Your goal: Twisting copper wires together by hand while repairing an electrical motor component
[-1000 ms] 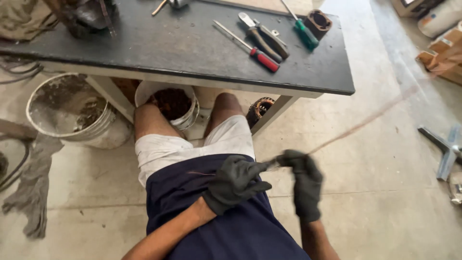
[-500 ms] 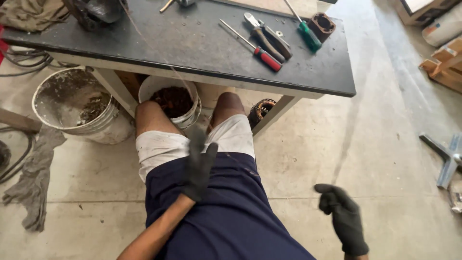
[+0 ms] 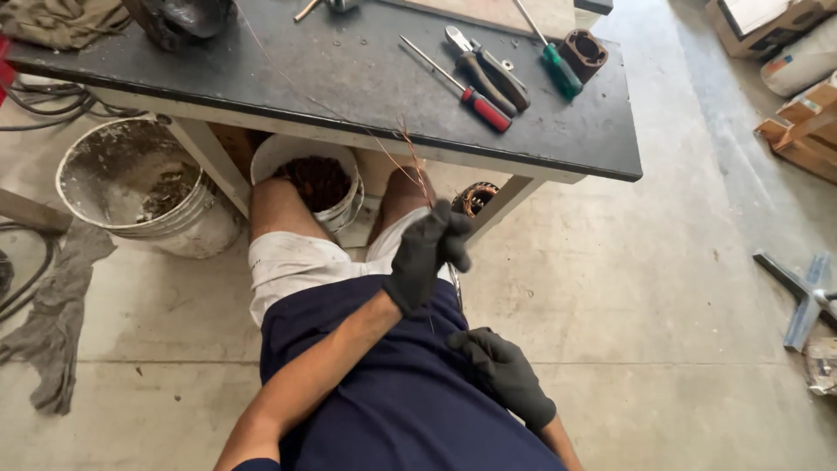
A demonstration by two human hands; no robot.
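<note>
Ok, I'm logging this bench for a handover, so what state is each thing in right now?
Left hand: gloved, raised, pinching thin copper wire.
Right hand: gloved, resting low on the lap; grip unclear.
White bucket: upright, holds dark tangled material.
Grey bucket: upright, dirty, some debris inside.
Pliers: lying flat, jaws closed.
Red screwdriver: lying on the table.
Green screwdriver: lying flat.

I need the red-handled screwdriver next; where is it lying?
In the head view, the red-handled screwdriver lies on the dark tabletop toward its right end, just left of the pliers.
</note>
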